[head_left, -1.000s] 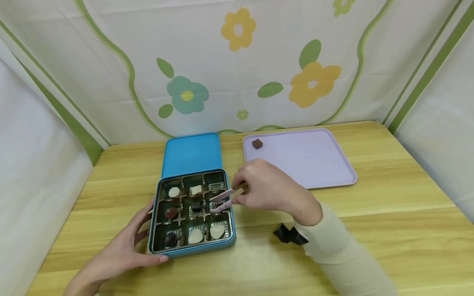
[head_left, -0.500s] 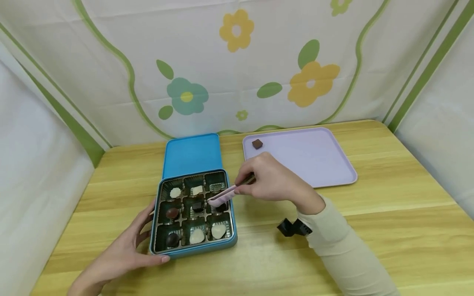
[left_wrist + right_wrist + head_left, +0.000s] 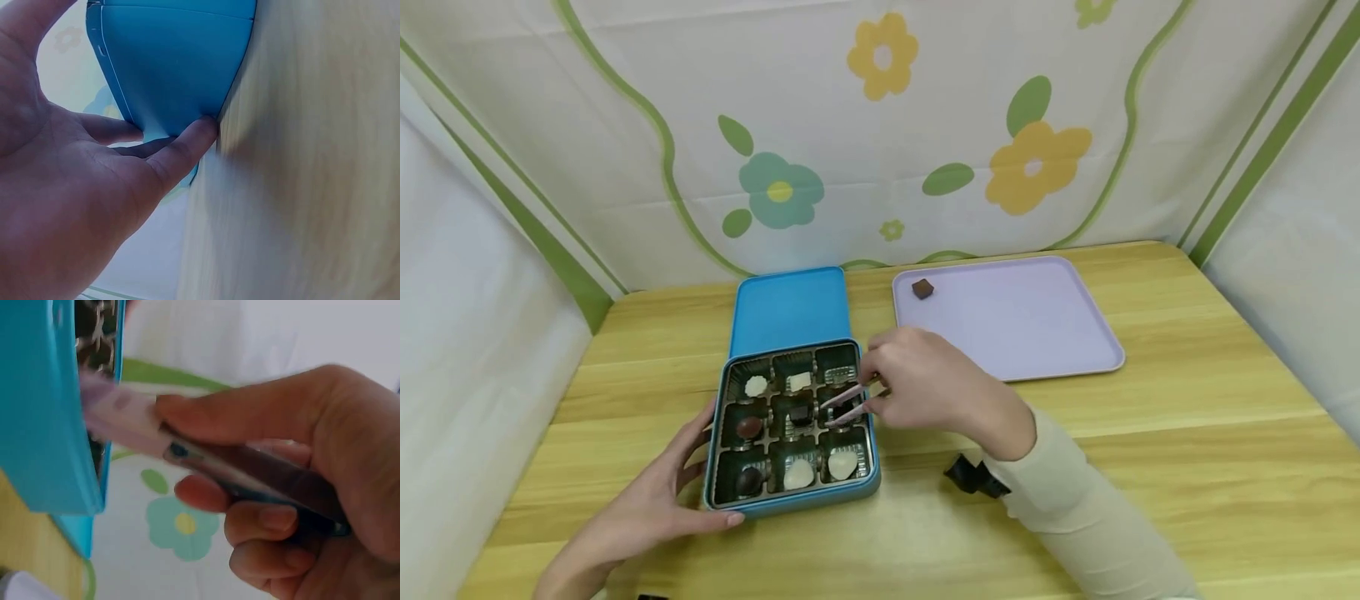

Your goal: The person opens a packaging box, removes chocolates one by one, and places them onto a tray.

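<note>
A blue tin box [image 3: 793,504] with a divided insert holds one chocolate in most compartments. Its front left corner is held by my left hand [image 3: 647,507], thumb along the front wall and fingers against the left side; the left wrist view shows the fingertips touching the blue wall [image 3: 169,62]. My right hand [image 3: 932,387] grips a pair of tongs [image 3: 125,415] with pale pink tips. These tips stand apart, dipping into the middle right compartment around a dark chocolate [image 3: 844,411]. The back right compartment contains no chocolate.
Behind the box lies its blue lid [image 3: 790,312]. A lilac tray [image 3: 1022,312] sits at the back right, with one brown chocolate [image 3: 922,288] near its back left corner. A floral curtain [image 3: 850,125] stands behind the wooden table [image 3: 1187,392].
The tong tips closed together half a second ago and are apart again now. My right hand has shifted slightly left and down. My left hand stays at the box.
</note>
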A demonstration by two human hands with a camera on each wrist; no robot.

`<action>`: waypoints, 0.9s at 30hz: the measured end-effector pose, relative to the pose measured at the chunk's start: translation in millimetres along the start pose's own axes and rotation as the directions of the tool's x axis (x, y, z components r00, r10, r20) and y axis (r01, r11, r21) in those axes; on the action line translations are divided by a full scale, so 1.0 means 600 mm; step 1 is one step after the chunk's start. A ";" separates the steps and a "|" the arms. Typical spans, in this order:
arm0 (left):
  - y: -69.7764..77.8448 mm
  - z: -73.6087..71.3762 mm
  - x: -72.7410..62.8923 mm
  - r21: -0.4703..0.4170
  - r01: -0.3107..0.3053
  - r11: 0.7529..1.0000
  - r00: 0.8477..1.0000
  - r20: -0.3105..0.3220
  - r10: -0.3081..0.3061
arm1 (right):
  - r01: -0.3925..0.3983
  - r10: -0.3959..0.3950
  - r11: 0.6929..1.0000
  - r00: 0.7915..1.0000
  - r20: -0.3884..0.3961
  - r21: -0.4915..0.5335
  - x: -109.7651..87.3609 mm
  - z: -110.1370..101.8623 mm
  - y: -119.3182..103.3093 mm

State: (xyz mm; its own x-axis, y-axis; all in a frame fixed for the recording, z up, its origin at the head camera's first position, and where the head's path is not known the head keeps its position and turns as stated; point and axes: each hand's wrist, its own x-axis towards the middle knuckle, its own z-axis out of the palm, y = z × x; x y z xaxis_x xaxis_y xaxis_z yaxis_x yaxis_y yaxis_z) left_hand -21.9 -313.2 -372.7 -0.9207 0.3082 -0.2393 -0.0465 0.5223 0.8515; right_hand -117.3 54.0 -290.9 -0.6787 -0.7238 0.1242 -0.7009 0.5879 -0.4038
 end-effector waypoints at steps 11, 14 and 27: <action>0.001 0.003 -0.001 -0.004 0.012 1.000 1.000 -0.011 -0.012 | 0.033 -0.042 0.981 0.998 -0.042 -0.189 -0.012 0.000 -0.026; 0.000 0.003 -0.001 -0.003 0.020 1.000 1.000 -0.006 -0.020 | 0.073 -0.072 0.977 0.997 0.011 -0.202 -0.003 0.008 -0.029; 0.001 0.000 0.000 0.014 0.036 0.999 0.999 -0.005 -0.036 | 0.066 -0.039 0.960 0.994 -0.105 0.272 -0.007 -0.003 0.075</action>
State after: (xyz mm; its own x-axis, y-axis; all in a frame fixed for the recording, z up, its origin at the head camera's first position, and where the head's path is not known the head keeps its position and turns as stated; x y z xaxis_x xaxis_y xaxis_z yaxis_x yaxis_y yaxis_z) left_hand -21.6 -312.9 -372.3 -0.9203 0.2857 -0.2673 -0.0739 0.5440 0.8358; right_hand -146.5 84.2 -308.2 -0.6705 -0.7039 0.2344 -0.6581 0.4185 -0.6259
